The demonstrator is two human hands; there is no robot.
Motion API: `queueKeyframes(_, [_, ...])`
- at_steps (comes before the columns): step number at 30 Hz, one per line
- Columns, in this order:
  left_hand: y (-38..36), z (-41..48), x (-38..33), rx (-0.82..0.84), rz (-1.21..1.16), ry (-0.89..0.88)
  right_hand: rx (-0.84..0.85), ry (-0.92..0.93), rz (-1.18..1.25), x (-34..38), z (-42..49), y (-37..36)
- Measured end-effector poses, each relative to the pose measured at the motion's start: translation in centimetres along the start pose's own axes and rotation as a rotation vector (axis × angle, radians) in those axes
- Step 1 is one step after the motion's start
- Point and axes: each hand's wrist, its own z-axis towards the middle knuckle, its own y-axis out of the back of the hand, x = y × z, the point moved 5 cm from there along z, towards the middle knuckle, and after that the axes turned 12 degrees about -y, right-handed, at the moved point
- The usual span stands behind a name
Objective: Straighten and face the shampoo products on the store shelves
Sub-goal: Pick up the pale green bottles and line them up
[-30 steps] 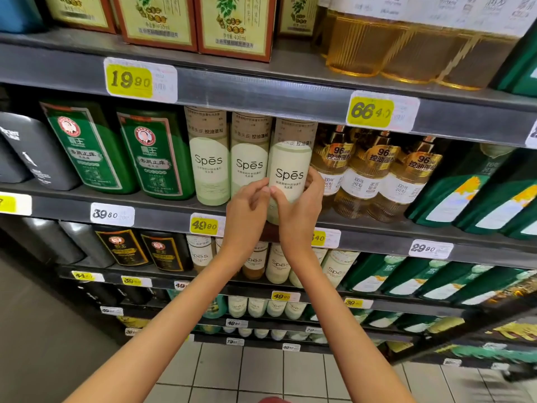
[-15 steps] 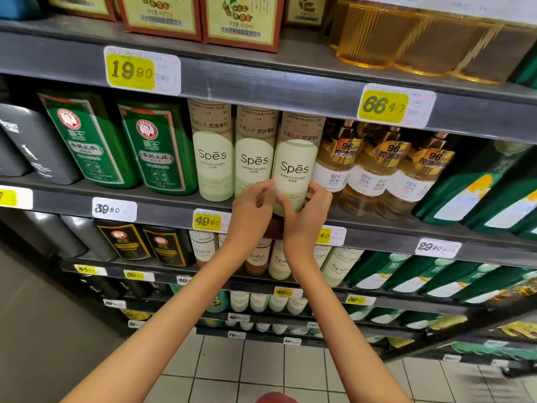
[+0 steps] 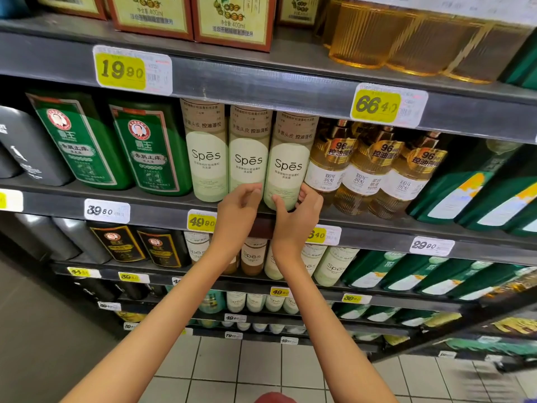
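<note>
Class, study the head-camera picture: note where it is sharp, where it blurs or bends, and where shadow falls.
Head view: sharpest mid-frame, where the right-hand Spes bottle label reads cleanly; head view: the wide-angle lens bows the shelf edges and tilts bottles outward; head view: the amber bottles top right and the lower right corner smear; head view: the shelf overhang shades the bottle tops.

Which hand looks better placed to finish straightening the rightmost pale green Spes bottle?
Right. The right hand grips the base of the rightmost pale green Spes bottle, thumb in front, fingers round its side; the left hand is curled beside it.
</note>
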Motion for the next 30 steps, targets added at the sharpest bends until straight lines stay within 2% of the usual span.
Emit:
queueKeyframes(9, [2.0, -1.4, 0.9, -0.018, -0.027, 0.062, 0.024, -0.045, -0.013, 0.2, -0.5, 0.3])
queueKeyframes(11, [2.9, -2.2, 1.0, -0.034, -0.039, 0.057, 0.03, 0.056, -0.013, 1.1, -1.4, 1.3])
queueKeyframes(15, [4.8, -1.8, 0.2, -0.082, -0.025, 0.025, 0.1, 0.38, -0.008, 6.5, -2.1, 2.1])
queueKeyframes(18, [5.4, -1.1, -0.7, -0.092, -0.016, -0.016, 0.145, 0.473, -0.048, 10.4, -1.0, 1.2])
queueKeyframes(22, [6.0, -1.8, -0.6, -0.102, -0.021, -0.025, 0.218, 0.493, -0.147, 12.0, -0.4, -0.2])
queueKeyframes(26, [7.1, -2.4, -0.1, -0.138, 0.006, -0.012, 0.27, 0.385, -0.218, 12.5, 0.1, -2.3])
queueKeyframes(30, [8.1, -2.8, -0.1, -0.16, 0.016, -0.015, 0.302, 0.375, -0.329, 13.2, 0.8, -3.9])
